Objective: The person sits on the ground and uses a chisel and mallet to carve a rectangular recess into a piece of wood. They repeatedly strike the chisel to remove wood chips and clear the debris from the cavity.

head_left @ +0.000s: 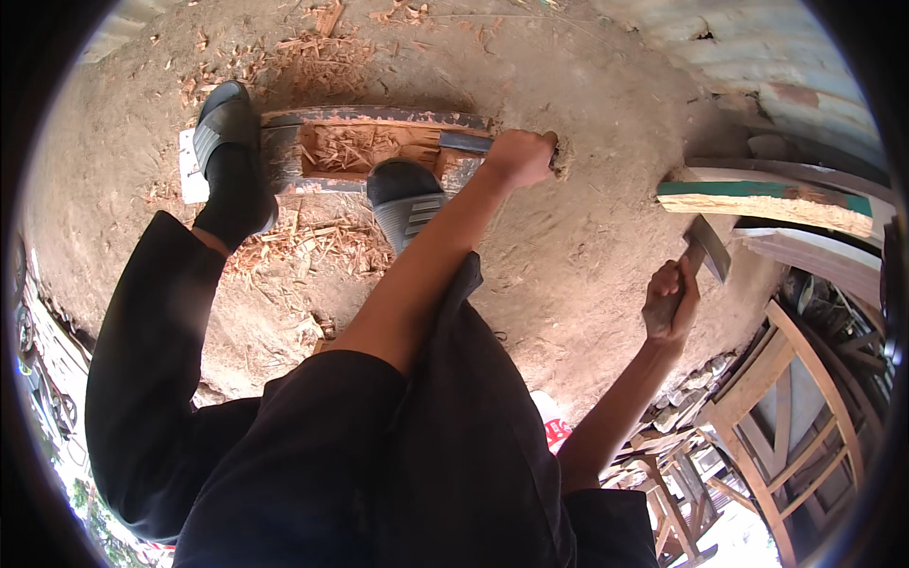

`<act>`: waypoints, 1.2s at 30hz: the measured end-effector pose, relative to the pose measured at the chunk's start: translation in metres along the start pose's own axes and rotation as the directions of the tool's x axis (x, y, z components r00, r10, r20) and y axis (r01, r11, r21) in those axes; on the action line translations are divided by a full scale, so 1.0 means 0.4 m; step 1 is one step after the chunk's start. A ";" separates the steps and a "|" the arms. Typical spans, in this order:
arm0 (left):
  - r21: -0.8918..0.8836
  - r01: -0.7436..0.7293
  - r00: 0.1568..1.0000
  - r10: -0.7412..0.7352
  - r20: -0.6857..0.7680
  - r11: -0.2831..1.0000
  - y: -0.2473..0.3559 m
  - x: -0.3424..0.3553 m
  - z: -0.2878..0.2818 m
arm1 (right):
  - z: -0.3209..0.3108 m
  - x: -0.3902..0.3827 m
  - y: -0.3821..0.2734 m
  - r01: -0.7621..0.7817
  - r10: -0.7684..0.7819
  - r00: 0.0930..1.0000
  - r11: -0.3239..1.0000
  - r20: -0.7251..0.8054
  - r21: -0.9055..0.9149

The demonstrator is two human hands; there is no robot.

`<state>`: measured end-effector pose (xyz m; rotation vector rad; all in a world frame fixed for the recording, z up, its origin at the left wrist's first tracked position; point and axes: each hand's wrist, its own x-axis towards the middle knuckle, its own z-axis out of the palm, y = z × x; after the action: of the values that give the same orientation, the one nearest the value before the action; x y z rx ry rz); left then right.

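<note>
A dark-edged wooden board (284, 161) lies on the ground with a long recess cut in it, and loose wood chips (355, 149) fill part of that recess. My left hand (521, 158) is closed round the handle end of a chisel (464, 142), whose flat metal blade lies over the right end of the recess. Off to the right, apart from the board, my right hand (670, 301) grips what looks like a hatchet (710, 251) by its handle, its metal head pointing up. My sandalled feet (225, 133) rest at the board, one on its left end, one by its near edge.
Wood shavings (317, 244) lie scattered on the dirt floor (587, 218) around the board. Beams, one with a green edge (767, 202), stick in from the right. A wooden chair-like frame (757, 379) stands below them. Corrugated metal sheeting (757, 47) borders the upper right.
</note>
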<state>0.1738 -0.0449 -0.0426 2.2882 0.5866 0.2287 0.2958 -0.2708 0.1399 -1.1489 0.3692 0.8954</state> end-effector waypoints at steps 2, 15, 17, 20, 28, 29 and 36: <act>0.007 0.046 0.999 -0.046 0.002 0.999 0.007 0.008 0.011 | 0.033 0.031 0.014 0.120 -0.134 0.981 0.988 -0.143 -0.102; 0.181 -0.064 0.990 0.085 -0.111 0.981 -0.019 0.019 0.028 | 0.074 -0.009 0.117 -0.158 0.139 0.986 0.956 -0.091 -0.248; 0.172 -0.060 0.989 0.083 -0.126 0.983 -0.020 0.006 0.026 | 0.019 0.021 0.037 0.017 -0.028 0.996 0.991 -0.084 -0.130; 0.176 -0.050 0.991 0.071 -0.117 0.983 -0.010 0.020 0.028 | 0.058 0.091 0.000 0.296 -0.306 0.922 0.952 -0.237 -0.077; 0.219 -0.015 0.986 0.051 -0.157 0.976 -0.037 0.017 0.039 | 0.135 0.042 0.191 -0.431 0.480 0.876 0.821 0.045 -0.375; 0.245 -0.017 0.987 0.055 -0.149 0.969 -0.027 0.019 0.050 | 0.133 0.026 0.169 -0.430 0.479 0.876 0.827 0.053 -0.363; 0.219 -0.030 0.989 0.060 -0.133 0.975 -0.033 0.006 0.045 | -0.028 -0.011 -0.030 -0.131 0.096 0.988 0.936 -0.120 -0.327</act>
<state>0.1776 -0.0469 -0.0649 2.5127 0.6588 0.3637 0.3041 -0.2840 0.1459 -1.5030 0.3791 1.0294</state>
